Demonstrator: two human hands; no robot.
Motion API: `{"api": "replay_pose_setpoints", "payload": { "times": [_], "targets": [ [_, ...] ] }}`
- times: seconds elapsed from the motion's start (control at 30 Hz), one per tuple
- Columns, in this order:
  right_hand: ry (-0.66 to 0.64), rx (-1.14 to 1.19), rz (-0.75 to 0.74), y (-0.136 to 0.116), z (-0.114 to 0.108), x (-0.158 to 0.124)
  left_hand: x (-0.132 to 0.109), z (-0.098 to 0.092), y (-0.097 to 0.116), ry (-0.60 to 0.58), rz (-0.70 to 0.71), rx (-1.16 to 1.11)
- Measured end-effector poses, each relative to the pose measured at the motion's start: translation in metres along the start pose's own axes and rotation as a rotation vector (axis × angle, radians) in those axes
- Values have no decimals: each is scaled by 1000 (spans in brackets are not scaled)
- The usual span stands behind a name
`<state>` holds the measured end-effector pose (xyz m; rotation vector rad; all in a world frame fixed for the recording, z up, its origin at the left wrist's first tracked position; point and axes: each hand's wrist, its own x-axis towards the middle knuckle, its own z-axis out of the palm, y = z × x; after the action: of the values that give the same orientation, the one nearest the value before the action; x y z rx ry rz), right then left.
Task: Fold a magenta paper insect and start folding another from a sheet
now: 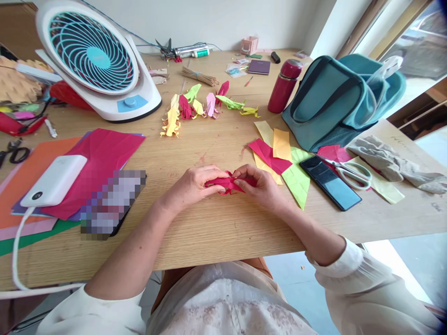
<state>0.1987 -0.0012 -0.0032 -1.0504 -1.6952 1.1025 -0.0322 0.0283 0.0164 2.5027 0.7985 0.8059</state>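
Looking down across a wooden table. At far left, a white fan with a teal grille; at far right, a teal bag, with a red bottle just beside it. Near left, spread sheets of coloured paper under a white power bank. Right of centre, loose paper pieces in yellow, red and green, beside a dark phone, with scissors partly over its far corner. Farther back, a row of small folded paper figures. Near the front edge, left hand and right hand close together, each pinching one end of a small red folded paper between thumb and fingertips; resting on the wood or just above it, impossible to tell.
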Motion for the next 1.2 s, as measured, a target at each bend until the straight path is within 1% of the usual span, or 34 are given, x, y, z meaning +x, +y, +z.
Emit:
{"api": "replay_pose_setpoints", "payload": {
  "times": [0.17, 0.33, 0.5, 0.63, 0.77, 0.93, 1.1, 1.2],
  "targets": [
    [-8, -67, -15, -6, -5, -1, -2, 0, -1, 32, -57, 65],
    [-6, -237, -105, -11, -7, -3, -2, 0, -1, 37, -46, 63],
    [17, -312, -170, -8, -4, -4, -2, 1, 0, 50, -44, 49],
    [34, -272, -154, -9, -2, -4, -2, 1, -1, 67, -40, 39],
    [23, -216, -133, -11, -2, -4, -2, 1, -2, 76, -15, 35],
    [24, -196, -131, -11, -3, -4, -2, 2, -3, 93, 8, 65],
    [10, -185, -156, -11, -3, -4, -2, 3, -2, 77, 25, 67],
    [26, -178, -135, -12, -3, -4, -1, 2, -1, 84, 11, 63]
  ]
}}
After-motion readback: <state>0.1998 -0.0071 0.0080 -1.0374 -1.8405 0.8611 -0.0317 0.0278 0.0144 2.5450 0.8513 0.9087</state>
